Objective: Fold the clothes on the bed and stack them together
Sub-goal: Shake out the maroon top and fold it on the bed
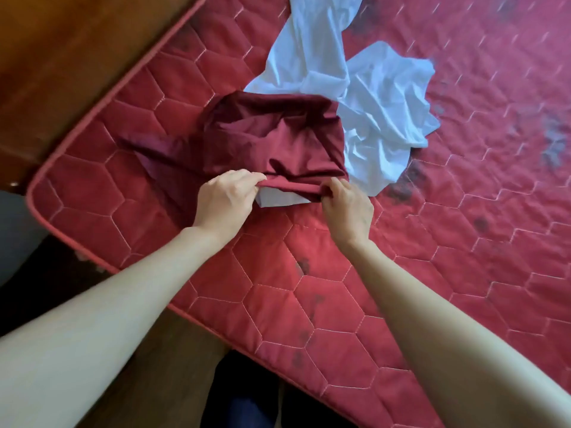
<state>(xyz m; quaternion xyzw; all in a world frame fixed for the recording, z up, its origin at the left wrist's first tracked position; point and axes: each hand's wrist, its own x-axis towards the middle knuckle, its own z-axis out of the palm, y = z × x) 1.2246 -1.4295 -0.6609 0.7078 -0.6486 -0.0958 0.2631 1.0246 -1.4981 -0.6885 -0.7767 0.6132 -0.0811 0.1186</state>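
Observation:
A dark maroon garment (pixel 272 134) lies bunched on the red quilted mattress (pixel 463 211), near its left corner. My left hand (pixel 225 196) pinches the garment's near edge at its left end. My right hand (pixel 346 202) grips the same edge at its right end. The edge is lifted a little, and a white piece of cloth (pixel 278 199) shows under it between my hands. A crumpled white garment (pixel 364 109) lies behind and to the right of the maroon one, partly under it, and stretches toward the top of the view.
The mattress has dark stains (pixel 404 183) in several spots. A wooden bed frame (pixel 77 57) runs along the left side, and the mattress corner (pixel 34 193) is at the left. My dark-clothed legs (pixel 247 396) stand at the near edge.

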